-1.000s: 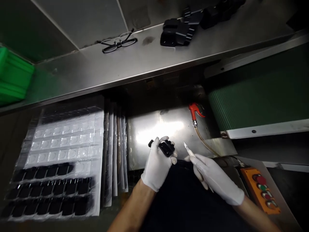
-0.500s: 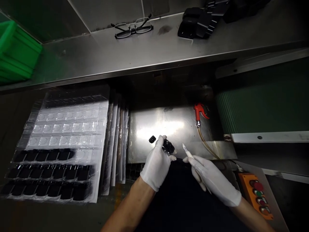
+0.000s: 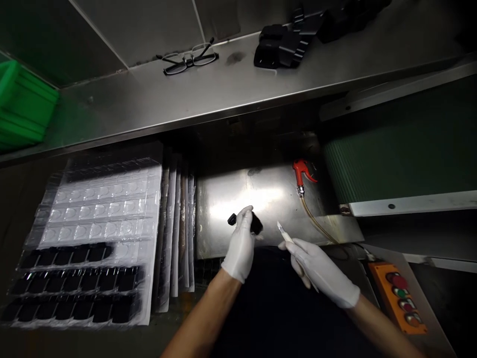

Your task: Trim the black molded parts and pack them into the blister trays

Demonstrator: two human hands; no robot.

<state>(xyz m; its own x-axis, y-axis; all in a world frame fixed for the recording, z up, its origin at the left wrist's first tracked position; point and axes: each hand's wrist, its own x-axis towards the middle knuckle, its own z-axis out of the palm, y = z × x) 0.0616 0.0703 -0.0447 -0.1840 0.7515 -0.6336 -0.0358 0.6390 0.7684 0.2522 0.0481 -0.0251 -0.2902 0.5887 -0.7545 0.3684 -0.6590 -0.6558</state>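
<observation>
My left hand, in a white glove, is closed on a small black plastic part above the metal bench. A smaller black piece lies on the metal just left of my fingers. In my gloved right hand I grip a craft knife, its pale blade pointing up and left. The blade stands apart from the black part, a short way to its right. The fingers partly hide the held part.
Clear trays, partly filled with black parts, stand at left. A red air gun with a hose lies to the right, near a green conveyor belt and an orange button box. Glasses and a green crate rest on the shelf.
The black part in my left hand has turned, now showing a plain dark face instead of its detailed side. The view has shifted slightly. My right hand keeps hold of the knife.
</observation>
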